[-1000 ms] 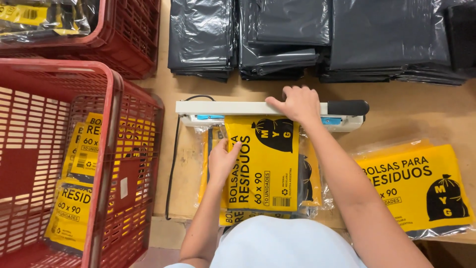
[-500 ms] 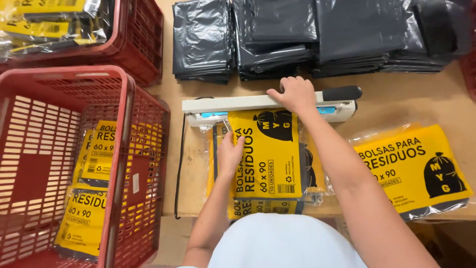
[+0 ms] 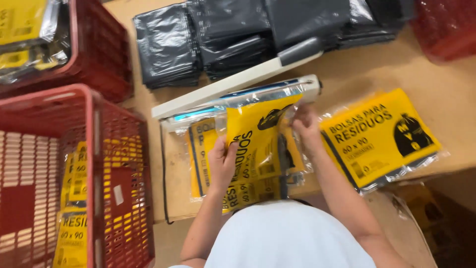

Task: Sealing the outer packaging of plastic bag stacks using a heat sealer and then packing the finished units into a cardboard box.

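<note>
Yellow packet (image 3: 258, 144) is lying just in front of the white sealer (image 3: 233, 87) on the counter (image 3: 446, 99); the left hand (image 3: 222, 164) is pinching its near edge with closed fingers, the right hand (image 3: 305, 124) gripping its far corner.

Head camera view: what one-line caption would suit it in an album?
Both hands, left hand and right hand, lift a yellow-labelled bag packet from the open heat sealer, beside a red basket.

left hand (image 3: 222, 161) gripping, right hand (image 3: 305, 124) seemingly pinching
</note>
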